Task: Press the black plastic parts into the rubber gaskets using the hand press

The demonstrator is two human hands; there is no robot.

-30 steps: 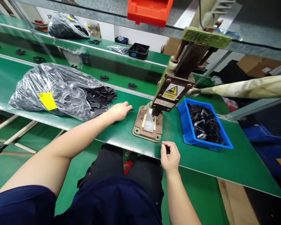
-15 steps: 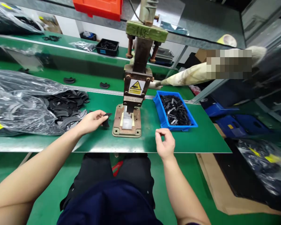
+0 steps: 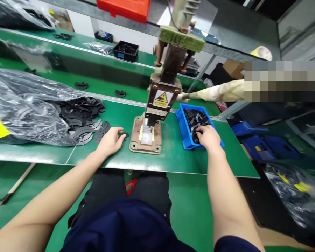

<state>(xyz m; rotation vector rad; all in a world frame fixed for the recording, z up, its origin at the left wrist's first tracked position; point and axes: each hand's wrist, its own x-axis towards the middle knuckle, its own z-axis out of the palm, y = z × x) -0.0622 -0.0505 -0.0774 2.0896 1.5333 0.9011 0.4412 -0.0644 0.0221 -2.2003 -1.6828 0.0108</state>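
Parts pick-up stage, as judged. The left hand (image 3: 110, 141), fingers loosely spread, rested its fingertips on a flat black crescent-shaped piece (image 3: 124, 134) lying on the green table (image 3: 173, 159) just beside the small metal bench press (image 3: 157, 101). The right hand (image 3: 208, 137) reached into the blue plastic bin (image 3: 185, 136) among small black clips (image 3: 195, 117), and its grip could not be told. The next move called for isolating one clip.

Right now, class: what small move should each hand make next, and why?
Probably the right hand, already down in the blue bin, pinches one small black part, while the left hand keeps its flat black piece beside the press base, which looks unloaded.
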